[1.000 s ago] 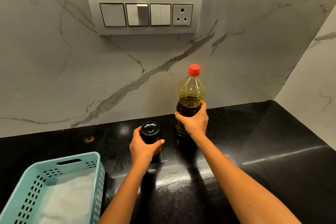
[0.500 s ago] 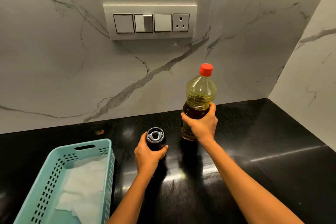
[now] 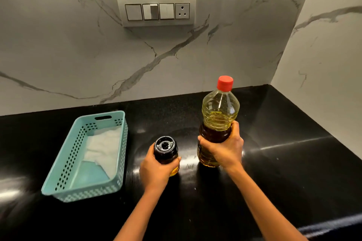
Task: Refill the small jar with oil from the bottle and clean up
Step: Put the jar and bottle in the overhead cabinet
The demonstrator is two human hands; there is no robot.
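Note:
A small jar [image 3: 165, 148] with a black lid stands on the black counter [image 3: 284, 162], and my left hand [image 3: 156, 170] is wrapped around its lower part. To its right a clear plastic oil bottle [image 3: 219, 115] with a red cap [image 3: 225, 83] is upright, yellow oil inside. My right hand [image 3: 223, 150] grips the bottle around its middle. Both lids are on.
A teal perforated basket [image 3: 64, 164] lies on the counter to the left, with a white cloth [image 3: 101, 145] inside. A marble wall with a switch panel [image 3: 156, 10] rises behind, and a side wall closes the right corner.
Both hands have drawn the jar and the bottle toward me, away from the back wall. The view has shifted so the whole basket shows.

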